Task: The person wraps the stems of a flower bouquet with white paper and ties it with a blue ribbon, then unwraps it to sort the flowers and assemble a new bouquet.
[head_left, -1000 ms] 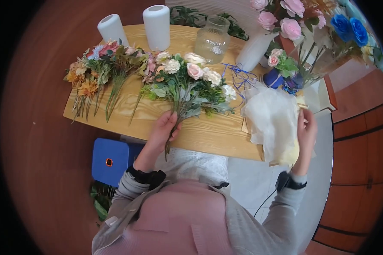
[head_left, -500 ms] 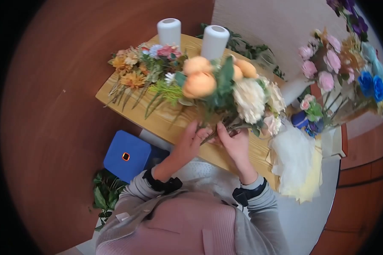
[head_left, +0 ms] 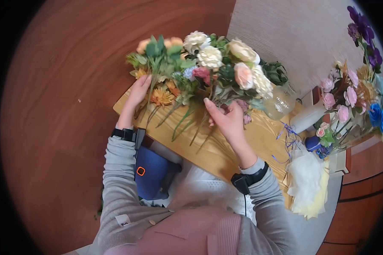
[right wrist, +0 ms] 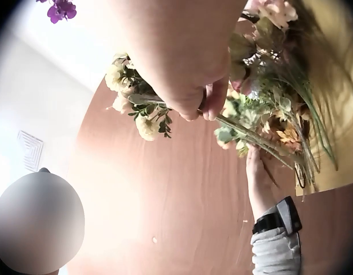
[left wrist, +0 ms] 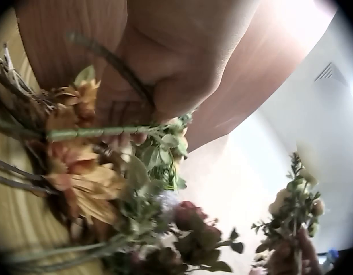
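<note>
At the far left of the table, my left hand [head_left: 136,94] grips the stems of a leafy bunch with orange round blooms [head_left: 173,43]. The left wrist view shows its green stem [left wrist: 96,133] running past the fingers, above orange flowers [left wrist: 90,186]. My right hand [head_left: 230,122] pinches the stems of a bouquet of white and pale peach flowers [head_left: 210,57], raised over the table. In the right wrist view these white blooms [right wrist: 147,127] stick out beyond the hand. Beneath both hands lie loose flower stems, with an orange flower [head_left: 161,97] and a dark pink one [head_left: 201,75].
At the table's right stand a glass vase [head_left: 280,104] and a tilted white vase [head_left: 306,119]. Blue ribbon [head_left: 288,138] lies near white netting [head_left: 305,170] and yellow paper. Pink flowers [head_left: 350,95] rise on the right. A blue box [head_left: 155,174] is below the table.
The white bouquet has passed from my left hand to my right, which came over from the netting. My left hand has moved left with the orange bunch. The head view has turned.
</note>
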Tool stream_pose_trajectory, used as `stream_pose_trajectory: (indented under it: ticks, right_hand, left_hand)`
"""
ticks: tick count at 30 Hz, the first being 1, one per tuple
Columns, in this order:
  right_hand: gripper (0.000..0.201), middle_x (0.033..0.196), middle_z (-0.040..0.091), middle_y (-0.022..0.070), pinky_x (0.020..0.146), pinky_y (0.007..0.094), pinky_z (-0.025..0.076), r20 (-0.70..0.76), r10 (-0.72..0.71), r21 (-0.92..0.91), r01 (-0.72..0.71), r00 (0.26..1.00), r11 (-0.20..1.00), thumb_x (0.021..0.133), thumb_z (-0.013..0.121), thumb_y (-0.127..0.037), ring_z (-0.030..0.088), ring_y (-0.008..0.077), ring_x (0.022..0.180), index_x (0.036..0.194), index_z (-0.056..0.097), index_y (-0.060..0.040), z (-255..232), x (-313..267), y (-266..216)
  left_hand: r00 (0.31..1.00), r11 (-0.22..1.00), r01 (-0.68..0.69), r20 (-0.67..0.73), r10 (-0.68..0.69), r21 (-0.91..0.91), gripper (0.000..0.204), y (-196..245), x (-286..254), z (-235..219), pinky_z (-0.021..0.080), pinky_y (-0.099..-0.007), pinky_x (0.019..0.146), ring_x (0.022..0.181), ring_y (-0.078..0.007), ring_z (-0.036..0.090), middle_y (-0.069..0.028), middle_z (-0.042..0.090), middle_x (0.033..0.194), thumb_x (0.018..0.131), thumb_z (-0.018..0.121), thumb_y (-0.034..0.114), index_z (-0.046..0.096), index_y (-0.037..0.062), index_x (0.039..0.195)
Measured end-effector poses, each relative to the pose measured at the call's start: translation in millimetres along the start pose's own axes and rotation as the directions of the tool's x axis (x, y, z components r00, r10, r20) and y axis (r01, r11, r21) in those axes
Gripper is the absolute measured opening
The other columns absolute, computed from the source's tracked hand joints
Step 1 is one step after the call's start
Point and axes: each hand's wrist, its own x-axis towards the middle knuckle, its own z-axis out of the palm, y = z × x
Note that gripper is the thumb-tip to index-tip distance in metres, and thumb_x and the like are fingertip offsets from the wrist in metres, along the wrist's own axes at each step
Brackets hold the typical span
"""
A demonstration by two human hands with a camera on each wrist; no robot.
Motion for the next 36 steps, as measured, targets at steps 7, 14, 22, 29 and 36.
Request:
stream_pose_trajectory:
  ticks: [7,14,22,29,36]
  right_hand:
    - [0.029,0.077,0.061,0.0055,0.042,0.0209,0.044,0.056,-0.051,0.089,0.046,0.997,0.995,0.091,0.061,-0.023,0.053,0.0071,0.048,0.1,0.052,0.0027,50.2,42.9,21.0]
    - [0.035,0.08,0.06,0.0132,0.045,0.0268,0.053,0.072,-0.034,0.103,0.026,0.997,0.994,0.093,0.057,-0.024,0.061,0.0147,0.053,0.101,0.048,0.0083,106.9,93.4,59.0]
    - [0.035,0.07,0.06,0.0076,0.052,0.0257,0.054,0.166,0.225,-0.178,-0.195,0.96,0.964,0.092,0.059,-0.024,0.062,0.0123,0.062,0.086,0.054,0.0095,96.7,107.8,104.4]
    - [0.03,0.067,0.063,0.0097,0.053,0.0271,0.049,0.244,-0.149,-0.344,0.23,0.958,0.91,0.089,0.062,-0.023,0.061,0.0161,0.054,0.084,0.058,0.0059,122.4,75.6,58.6]
    - [0.023,0.066,0.059,0.0056,0.046,0.0237,0.045,0.052,-0.197,0.007,0.197,0.979,0.98,0.085,0.067,-0.016,0.055,0.0105,0.05,0.086,0.054,0.0029,136.4,118.4,65.8]
  left_hand:
    - [0.957,0.935,0.142,-0.286,-0.046,0.325,0.022,6.7,1.9,-10.0,0.045,-0.0382,0.073,0.081,-0.0322,0.058,-0.0199,0.058,0.082,0.095,0.05,0.02,0.054,-0.0009,0.1]
    - [0.86,0.709,-0.158,-0.258,0.441,0.688,0.024,-11.7,5.8,-16.8,0.045,-0.0404,0.068,0.075,-0.04,0.055,-0.0215,0.057,0.079,0.095,0.049,0.021,0.054,-0.0023,0.097]
    - [0.969,0.911,0.026,-0.236,0.079,0.411,0.024,-51.9,12.3,-32.7,0.042,-0.0275,0.059,0.063,-0.0101,0.048,-0.0028,0.055,0.069,0.088,0.063,0.02,0.057,-0.0015,0.08]
    - [0.925,0.956,-0.049,-0.348,0.153,0.291,0.023,11.6,-20.6,5.9,0.043,-0.0249,0.06,0.063,-0.0086,0.049,-0.0015,0.056,0.068,0.081,0.072,0.018,0.059,0.0001,0.079]
    - [0.968,0.998,-0.036,-0.248,0.046,0.042,0.023,38.4,-33.4,6.0,0.031,-0.0188,0.045,0.049,-0.0019,0.04,0.0045,0.05,0.062,0.095,0.055,0.022,0.06,0.0046,0.081]
